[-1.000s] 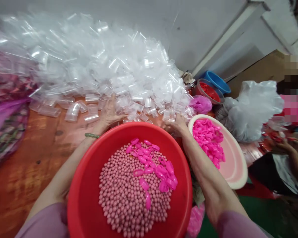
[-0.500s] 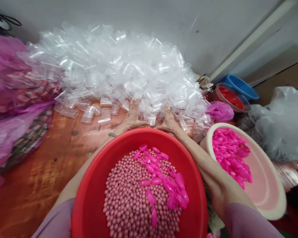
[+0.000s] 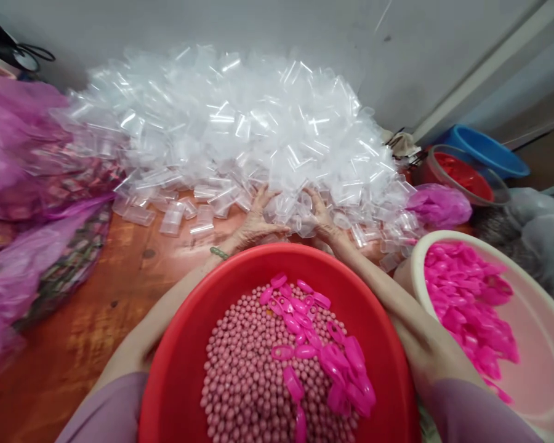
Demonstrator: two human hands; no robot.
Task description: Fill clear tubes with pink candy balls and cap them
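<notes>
A large red basin (image 3: 173,344) sits close in front of me, with small pink beads (image 3: 244,369) and glossy pink plastic pieces (image 3: 351,369) inside. Beyond its far rim, my left hand (image 3: 253,224) and my right hand (image 3: 324,215) face each other with curved fingers. Between them they press a cluster of clear plastic cups (image 3: 300,224) at the near edge of a big heap of such cups (image 3: 240,123). A green bracelet (image 3: 219,253) circles my left wrist. My forearms pass on either side of the basin.
To the right stands a cream-coloured basin (image 3: 542,363) with more pink pieces. Behind it are a purple bag (image 3: 438,206), a clear bowl with red pieces (image 3: 461,175) and a blue basin (image 3: 489,151). Purple plastic bags (image 3: 23,160) lie left on the wooden surface (image 3: 74,332).
The view has shifted slightly, so the basins appear further right. Both hands stay at the heap's near edge, now curled around a cluster of cups.
</notes>
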